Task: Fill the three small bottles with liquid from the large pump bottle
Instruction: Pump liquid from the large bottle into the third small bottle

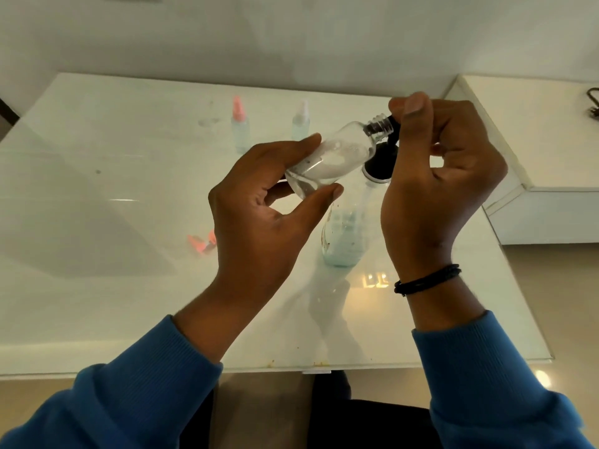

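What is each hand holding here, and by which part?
Left hand grips the small bottle by its base end, tilted. Right hand pinches the large bottle's black pump head.

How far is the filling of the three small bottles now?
Two capped small bottles, pink-capped and white-capped, stand at the back holding pale liquid, apparently done. The left hand holds the third bottle tilted, neck at the black pump nozzle under the right hand. Its pink cap lies waiting.

Over the large pump bottle (343,234), the left hand (269,202) holds a small clear bottle (337,155) tilted, its open neck at the black nozzle (393,124) under the right hand (444,176). Beyond stand two capped small bottles (240,124).
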Demonstrator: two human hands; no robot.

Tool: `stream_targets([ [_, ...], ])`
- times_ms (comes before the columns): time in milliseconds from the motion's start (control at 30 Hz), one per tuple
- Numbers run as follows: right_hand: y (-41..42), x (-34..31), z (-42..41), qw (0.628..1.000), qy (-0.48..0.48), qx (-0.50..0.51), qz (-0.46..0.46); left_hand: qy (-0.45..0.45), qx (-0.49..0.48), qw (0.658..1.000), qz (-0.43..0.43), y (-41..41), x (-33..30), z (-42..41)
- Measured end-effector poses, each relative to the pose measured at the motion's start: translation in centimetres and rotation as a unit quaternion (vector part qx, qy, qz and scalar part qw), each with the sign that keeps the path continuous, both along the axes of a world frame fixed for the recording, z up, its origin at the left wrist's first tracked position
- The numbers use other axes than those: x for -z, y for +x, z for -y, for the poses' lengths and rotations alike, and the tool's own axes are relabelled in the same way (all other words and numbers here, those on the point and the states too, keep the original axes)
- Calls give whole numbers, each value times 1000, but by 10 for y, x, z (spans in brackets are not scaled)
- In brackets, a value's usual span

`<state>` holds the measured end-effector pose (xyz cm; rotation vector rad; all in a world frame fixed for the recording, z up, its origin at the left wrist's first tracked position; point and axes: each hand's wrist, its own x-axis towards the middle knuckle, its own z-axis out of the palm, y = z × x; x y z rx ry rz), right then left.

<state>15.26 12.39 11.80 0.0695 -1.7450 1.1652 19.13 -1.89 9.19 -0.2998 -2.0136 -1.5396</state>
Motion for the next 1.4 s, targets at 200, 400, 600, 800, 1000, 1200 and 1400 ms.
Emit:
stream_targets([
  [200,3,5,3,1000,1,-6,9,-3,-7,1000,2,1,1,0],
  [400,1,1,1,1000,-3,-2,7,1,-4,1000,3,1,0,0],
  [600,2,5,4,1000,-10,-13,10,-8,-13,1000,7,0,2,0],
  [800,0,0,0,1000,-4,-2,0,0,-7,1000,4,1,0,0],
  [1000,0,4,2,1000,-4,-5,3,2,-9,1000,9,0,2,0],
  [1200,0,0,-3,1000,13,7,-2,8,-1,1000,11,1,0,-1],
  [1400,-2,9,-1,1000,15,-1,-13,4,-10,1000,9,0,2,1],
])
